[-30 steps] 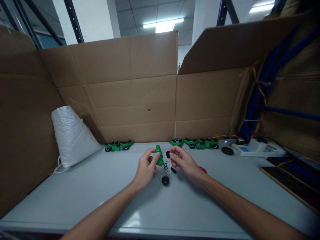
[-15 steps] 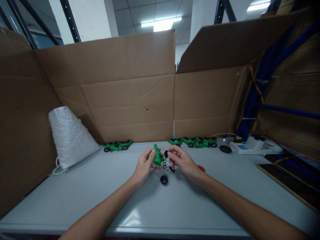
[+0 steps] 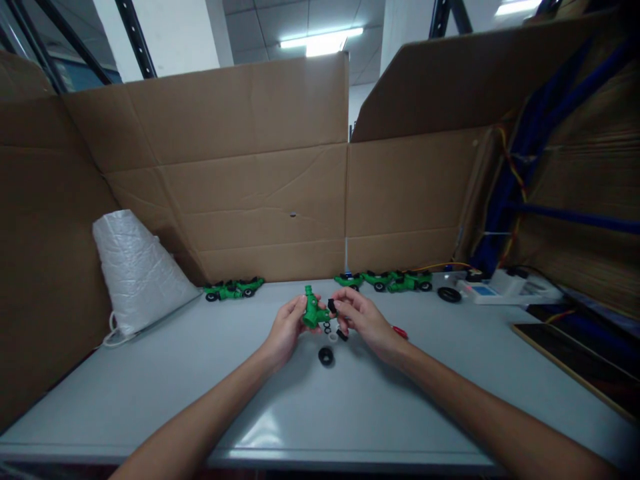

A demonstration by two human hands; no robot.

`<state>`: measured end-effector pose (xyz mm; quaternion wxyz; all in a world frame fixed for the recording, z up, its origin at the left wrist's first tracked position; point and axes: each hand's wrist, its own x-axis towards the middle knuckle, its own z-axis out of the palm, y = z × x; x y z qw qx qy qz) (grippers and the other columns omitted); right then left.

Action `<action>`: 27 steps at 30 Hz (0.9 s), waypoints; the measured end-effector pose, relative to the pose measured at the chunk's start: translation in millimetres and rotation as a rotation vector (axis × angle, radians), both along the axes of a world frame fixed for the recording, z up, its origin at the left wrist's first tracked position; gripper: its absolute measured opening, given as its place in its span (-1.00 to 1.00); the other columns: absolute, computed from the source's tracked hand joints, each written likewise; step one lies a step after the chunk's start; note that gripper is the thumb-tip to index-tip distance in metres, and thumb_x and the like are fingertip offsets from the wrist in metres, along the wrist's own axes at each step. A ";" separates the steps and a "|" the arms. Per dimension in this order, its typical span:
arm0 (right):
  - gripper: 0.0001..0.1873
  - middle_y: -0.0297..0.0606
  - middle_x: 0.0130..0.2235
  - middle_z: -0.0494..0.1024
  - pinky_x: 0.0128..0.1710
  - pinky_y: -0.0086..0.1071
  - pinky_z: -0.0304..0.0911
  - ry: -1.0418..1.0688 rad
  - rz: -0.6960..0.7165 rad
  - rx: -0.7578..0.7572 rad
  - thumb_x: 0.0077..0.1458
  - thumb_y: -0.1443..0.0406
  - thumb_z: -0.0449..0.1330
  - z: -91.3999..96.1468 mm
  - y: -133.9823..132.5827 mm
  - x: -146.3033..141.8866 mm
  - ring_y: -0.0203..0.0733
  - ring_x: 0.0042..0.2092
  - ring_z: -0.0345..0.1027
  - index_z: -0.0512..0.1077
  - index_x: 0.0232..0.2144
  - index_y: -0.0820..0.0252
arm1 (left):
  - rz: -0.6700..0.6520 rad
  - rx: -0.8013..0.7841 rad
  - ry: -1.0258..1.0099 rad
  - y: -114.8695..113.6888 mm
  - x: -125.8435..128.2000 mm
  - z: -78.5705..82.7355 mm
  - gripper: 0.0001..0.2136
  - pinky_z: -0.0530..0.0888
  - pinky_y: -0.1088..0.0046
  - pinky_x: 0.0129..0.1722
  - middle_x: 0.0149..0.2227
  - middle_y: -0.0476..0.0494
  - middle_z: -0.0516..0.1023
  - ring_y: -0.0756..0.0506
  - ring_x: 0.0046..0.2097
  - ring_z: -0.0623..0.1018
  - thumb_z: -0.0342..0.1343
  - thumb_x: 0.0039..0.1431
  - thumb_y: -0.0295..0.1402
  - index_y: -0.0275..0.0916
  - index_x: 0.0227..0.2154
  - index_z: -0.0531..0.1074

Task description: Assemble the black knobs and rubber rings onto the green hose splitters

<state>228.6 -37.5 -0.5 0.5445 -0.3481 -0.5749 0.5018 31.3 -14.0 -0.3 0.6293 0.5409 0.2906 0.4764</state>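
Observation:
My left hand (image 3: pixel 286 328) pinches a small green toy body (image 3: pixel 311 312) above the grey table (image 3: pixel 165 380), fingers closed round it. My right hand (image 3: pixel 363 320) is closed on a small black part (image 3: pixel 331 305), held right against the green body's side. Below the hands lie a black wheel (image 3: pixel 326 356), a small white ring (image 3: pixel 333 338), a short black piece (image 3: pixel 343 335) and tiny black rings (image 3: pixel 327 327).
Finished green toy vehicles stand along the back: one group at the left (image 3: pixel 233 289), several at the right (image 3: pixel 387 280). A white woven sack (image 3: pixel 137 270) leans at the left. Cardboard walls (image 3: pixel 240 173) surround the table. A loose black wheel (image 3: pixel 449 294), a white device (image 3: pixel 505 287) and a red item (image 3: pixel 400 331) lie to the right.
My left hand has tilted the green body from upright to leaning left, and my right hand has brought the black part closer until it meets the body. The view shifted slightly.

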 end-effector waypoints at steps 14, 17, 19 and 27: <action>-0.59 -0.46 -0.44 0.45 -0.58 -0.45 0.15 -0.022 -0.017 0.019 0.19 -0.08 0.29 -7.7 4.2 -3.2 -0.36 -0.58 0.22 0.35 -0.21 0.09 | 0.149 0.500 0.414 -12.3 -3.2 -0.5 -0.63 0.49 0.41 -0.14 -0.11 -0.18 0.63 -0.12 -0.17 0.59 0.11 0.47 -0.08 -0.23 0.13 0.49; -0.57 -0.47 -0.42 0.47 -0.60 -0.47 0.14 -0.009 -0.039 0.037 0.18 -0.08 0.30 -9.7 6.9 -3.6 -0.37 -0.59 0.22 0.31 -0.20 0.07 | 0.151 0.543 0.412 -11.9 -2.8 0.3 -0.65 0.52 0.38 -0.05 0.00 -0.22 0.61 -0.14 -0.09 0.63 0.12 0.47 -0.12 -0.21 0.15 0.48; -0.57 -0.47 -0.41 0.49 -0.62 -0.48 0.12 0.000 -0.043 0.055 0.19 -0.06 0.31 -10.0 8.4 -2.6 -0.38 -0.60 0.21 0.30 -0.18 0.06 | 0.157 0.582 0.397 -10.6 -2.2 -0.2 -0.67 0.53 0.35 0.01 0.06 -0.23 0.57 -0.15 -0.03 0.63 0.14 0.47 -0.15 -0.20 0.15 0.47; -0.64 -0.41 -0.39 0.55 -0.60 -0.48 0.14 -0.006 -0.048 0.108 0.23 -0.01 0.33 -8.6 8.6 0.8 -0.33 -0.56 0.24 0.34 -0.15 0.04 | 0.181 0.655 0.424 -7.8 -3.1 -2.2 -0.68 0.57 0.28 0.06 0.16 -0.27 0.50 -0.18 0.04 0.60 0.15 0.46 -0.17 -0.18 0.15 0.49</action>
